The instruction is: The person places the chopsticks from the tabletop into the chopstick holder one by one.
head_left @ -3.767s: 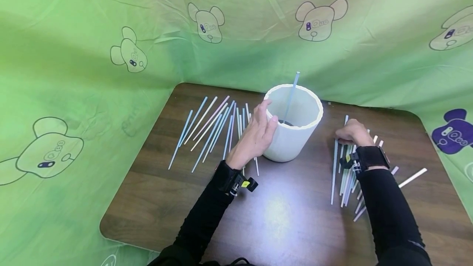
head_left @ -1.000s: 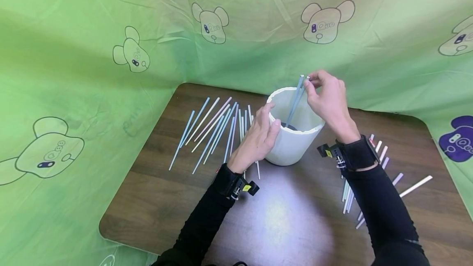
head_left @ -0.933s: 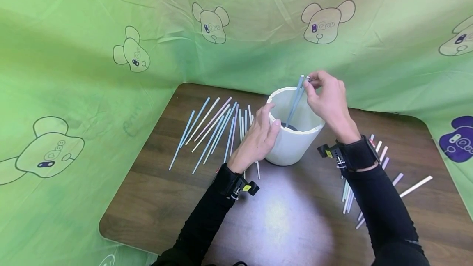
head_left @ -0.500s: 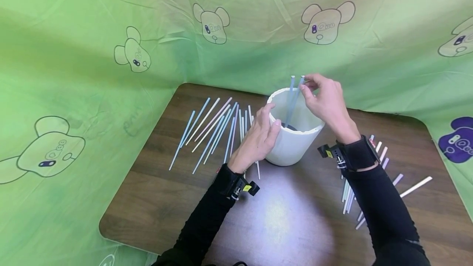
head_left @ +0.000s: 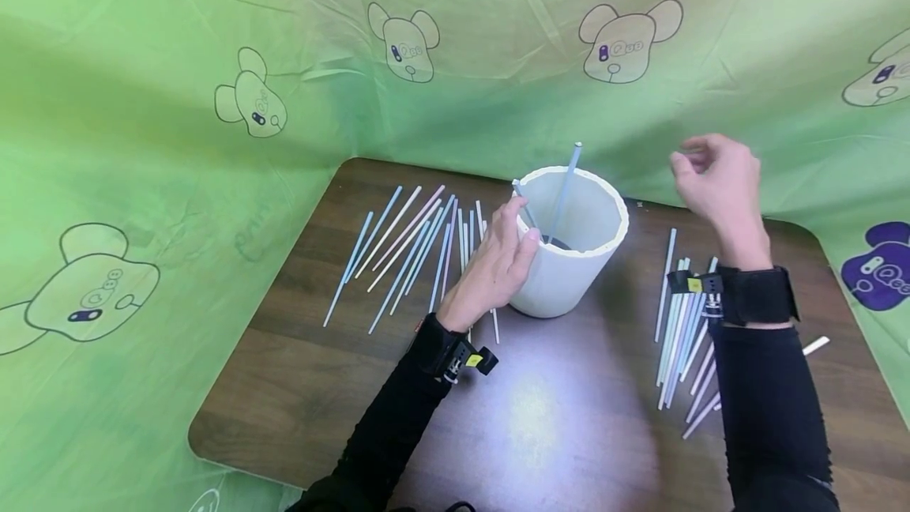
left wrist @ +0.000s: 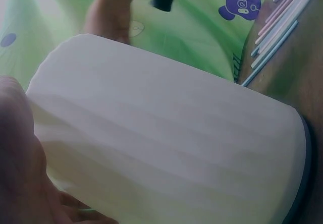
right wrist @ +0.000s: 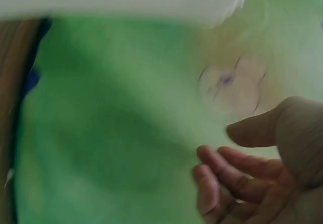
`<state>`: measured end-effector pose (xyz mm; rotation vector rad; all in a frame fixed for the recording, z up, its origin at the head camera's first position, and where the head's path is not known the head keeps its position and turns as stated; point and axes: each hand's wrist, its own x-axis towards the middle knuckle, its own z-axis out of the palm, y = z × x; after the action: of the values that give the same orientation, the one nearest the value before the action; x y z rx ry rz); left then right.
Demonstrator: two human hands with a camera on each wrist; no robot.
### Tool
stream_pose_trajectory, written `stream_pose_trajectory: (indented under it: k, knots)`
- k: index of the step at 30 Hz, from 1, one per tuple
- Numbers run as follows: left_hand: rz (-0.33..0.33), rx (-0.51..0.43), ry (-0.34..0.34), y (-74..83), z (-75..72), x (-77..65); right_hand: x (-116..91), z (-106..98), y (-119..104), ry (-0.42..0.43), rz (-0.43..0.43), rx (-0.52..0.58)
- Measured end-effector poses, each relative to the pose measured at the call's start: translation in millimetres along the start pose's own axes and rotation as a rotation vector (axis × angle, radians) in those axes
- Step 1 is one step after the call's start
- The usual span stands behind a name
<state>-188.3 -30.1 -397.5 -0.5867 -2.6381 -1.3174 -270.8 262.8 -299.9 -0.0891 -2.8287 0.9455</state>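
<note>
A white bucket-like container (head_left: 569,279) with a wavy rim stands on the table. My left hand (head_left: 490,265) grips its left side at the rim, thumb towards the front; the left wrist view shows the container wall (left wrist: 166,123) up close. Two blue straws stand in it: one straw (head_left: 566,180) leans to the back right, the other straw (head_left: 524,204) rests at the left rim by my fingers. Holding nothing, my right hand (head_left: 728,184) hovers right of the container, fingers loosely bent and apart from the thumb in the right wrist view.
Several blue, white and pink straws (head_left: 398,255) lie left of the container. Another group of straws (head_left: 678,330) lies on the right, partly under my right forearm. The brown table (head_left: 284,401) is bounded at the back and sides by a green printed cloth (head_left: 498,117).
My right hand went from the straws to the container, brought a second blue straw into it, let go and moved off to the right. That straw now leans left. My left hand stayed put.
</note>
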Motion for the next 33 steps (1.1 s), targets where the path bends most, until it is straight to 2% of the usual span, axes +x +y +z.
stream_pose_trajectory:
  k: [4,9,14,18,24,33]
  knots:
    - [-0.007,0.0,0.002,-0.5,-2.7,0.9,12,3,40,-0.133,0.092,-0.091]
    - [-0.029,-0.023,-0.006,-1.4,-3.4,1.9,26,21,90,-0.284,0.184,-0.162]
    - [-0.033,-0.025,-0.013,-1.0,-0.2,1.7,24,39,122,-0.345,0.329,-0.192]
    - [-0.032,-0.02,-0.015,-0.8,0.7,0.4,27,53,139,-0.364,0.382,-0.229]
    - [-0.028,-0.013,-0.01,-0.5,1.6,-1.1,34,66,153,-0.328,0.42,-0.269]
    - [-0.024,-0.01,-0.01,1.3,0.7,-1.3,37,78,160,-0.26,0.502,-0.195]
